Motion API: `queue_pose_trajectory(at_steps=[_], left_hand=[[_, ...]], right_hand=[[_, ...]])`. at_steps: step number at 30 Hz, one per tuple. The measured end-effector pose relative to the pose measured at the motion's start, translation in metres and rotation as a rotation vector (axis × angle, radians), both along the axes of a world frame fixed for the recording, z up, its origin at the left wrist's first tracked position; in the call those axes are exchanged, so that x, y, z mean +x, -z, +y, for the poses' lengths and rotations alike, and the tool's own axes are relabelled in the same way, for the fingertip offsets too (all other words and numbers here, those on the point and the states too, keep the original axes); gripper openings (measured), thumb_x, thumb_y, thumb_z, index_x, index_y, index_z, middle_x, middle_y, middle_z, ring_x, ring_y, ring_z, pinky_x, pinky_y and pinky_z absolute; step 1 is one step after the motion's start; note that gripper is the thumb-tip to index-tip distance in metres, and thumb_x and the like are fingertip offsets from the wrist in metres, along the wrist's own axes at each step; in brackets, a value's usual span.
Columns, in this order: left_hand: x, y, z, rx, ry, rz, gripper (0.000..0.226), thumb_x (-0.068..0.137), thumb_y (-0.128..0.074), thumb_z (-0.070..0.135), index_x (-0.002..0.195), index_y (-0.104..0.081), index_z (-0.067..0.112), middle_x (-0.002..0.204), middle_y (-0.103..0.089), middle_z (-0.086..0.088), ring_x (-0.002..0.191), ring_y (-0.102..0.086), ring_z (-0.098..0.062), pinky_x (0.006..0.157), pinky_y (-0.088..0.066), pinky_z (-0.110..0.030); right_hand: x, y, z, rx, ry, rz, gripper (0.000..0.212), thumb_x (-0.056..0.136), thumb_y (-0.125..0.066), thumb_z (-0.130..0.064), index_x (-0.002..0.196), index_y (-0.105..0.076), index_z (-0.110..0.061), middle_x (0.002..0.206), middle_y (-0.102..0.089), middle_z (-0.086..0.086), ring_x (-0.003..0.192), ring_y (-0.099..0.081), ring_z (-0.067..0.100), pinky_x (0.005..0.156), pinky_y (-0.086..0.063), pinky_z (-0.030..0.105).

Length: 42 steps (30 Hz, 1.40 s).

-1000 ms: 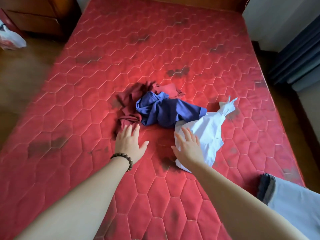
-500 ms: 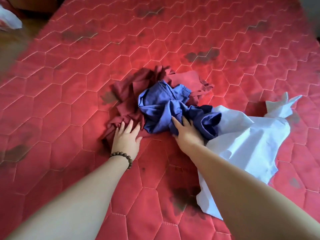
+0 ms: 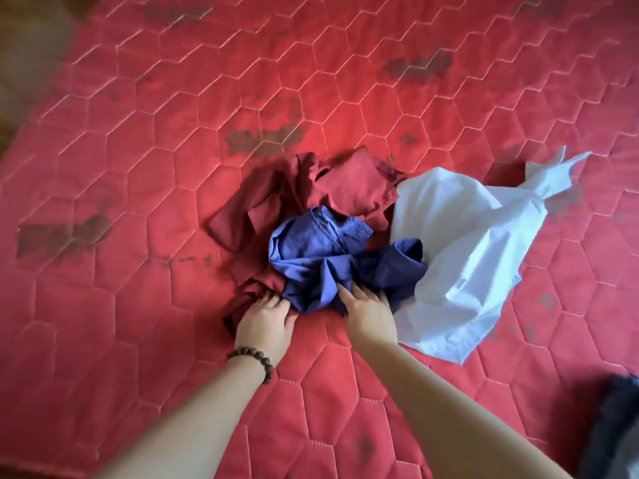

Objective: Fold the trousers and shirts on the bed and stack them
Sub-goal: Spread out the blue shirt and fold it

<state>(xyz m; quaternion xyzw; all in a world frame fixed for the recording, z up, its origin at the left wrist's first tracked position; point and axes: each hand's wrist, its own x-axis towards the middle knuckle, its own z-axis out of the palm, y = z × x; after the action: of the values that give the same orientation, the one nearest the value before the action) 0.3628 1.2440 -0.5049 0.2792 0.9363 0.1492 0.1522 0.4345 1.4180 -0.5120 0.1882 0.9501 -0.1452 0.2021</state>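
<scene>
Head view: three crumpled garments lie bunched near the middle of the bed (image 3: 138,305), on its red quilted cover. The blue garment (image 3: 332,257) sits on top of the dark red garment (image 3: 297,191), and the pale white garment (image 3: 466,250) spreads from them toward the bed's right edge, touching both.

The left hand (image 3: 264,323), with a beaded bracelet (image 3: 252,363) at the wrist, has its fingertips curled into the near edge of the dark red garment just beside the blue one, gripping a fold. The right hand (image 3: 370,314) lies at the near edge of the blue garment, fingers (image 3: 345,293) dug into its cloth and bunching it; the white garment lies just beside its outer fingers.
</scene>
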Motion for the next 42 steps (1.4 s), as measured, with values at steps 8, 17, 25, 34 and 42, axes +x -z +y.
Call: queue_pose_trajectory(at_steps=[8,17,25,34,42], left_hand=[[0.04,-0.052,0.011,0.342,-0.179,-0.236,0.06,0.089,-0.057,0.043,0.127,-0.055,-0.003,0.127,-0.058,-0.018,0.12,-0.054,-0.032,0.102,-0.04,-0.038],[-0.014,-0.187,0.035,0.568,-0.226,-0.211,0.005,0.09,-0.062,0.009,0.093,-0.061,0.005,0.083,-0.067,-0.008,0.079,-0.06,-0.029,0.069,-0.038,-0.03],[-0.054,-0.407,0.023,0.731,-0.162,0.054,0.005,0.094,-0.053,0.011,0.092,-0.056,0.008,0.076,-0.055,0.001,0.073,-0.051,-0.024,0.063,-0.029,-0.026],[-0.08,-0.602,-0.003,0.776,0.016,0.494,0.01,0.095,-0.056,0.021,0.096,-0.057,0.011,0.086,-0.065,-0.01,0.083,-0.059,-0.032,0.066,-0.032,-0.027],[-0.064,-0.653,0.002,0.782,0.021,0.535,0.032,0.088,-0.063,0.043,0.112,-0.056,0.023,0.102,-0.054,0.007,0.092,-0.059,-0.017,0.074,-0.041,-0.022]], right_hand=[[0.032,-0.049,-0.023,-0.319,0.237,0.151,0.049,0.084,-0.061,-0.017,0.132,-0.056,-0.026,0.114,-0.068,0.003,0.104,-0.06,0.023,0.08,-0.041,0.026],[0.012,-0.201,-0.006,-0.369,0.25,0.464,0.029,0.082,-0.061,-0.01,0.109,-0.068,-0.021,0.094,-0.073,-0.001,0.085,-0.065,0.022,0.075,-0.044,0.023],[0.009,-0.407,0.008,-0.198,0.026,0.577,0.048,0.088,-0.049,-0.004,0.128,-0.06,-0.026,0.115,-0.069,0.002,0.105,-0.063,0.025,0.086,-0.042,0.024],[0.02,-0.602,0.046,0.093,0.039,0.883,0.03,0.091,-0.051,-0.006,0.116,-0.066,-0.009,0.109,-0.069,0.014,0.103,-0.061,0.034,0.087,-0.046,0.04],[0.01,-0.701,0.031,-0.042,0.207,1.073,0.022,0.087,-0.055,-0.009,0.065,-0.059,-0.007,0.065,-0.06,0.005,0.067,-0.05,0.022,0.057,-0.033,0.027]])
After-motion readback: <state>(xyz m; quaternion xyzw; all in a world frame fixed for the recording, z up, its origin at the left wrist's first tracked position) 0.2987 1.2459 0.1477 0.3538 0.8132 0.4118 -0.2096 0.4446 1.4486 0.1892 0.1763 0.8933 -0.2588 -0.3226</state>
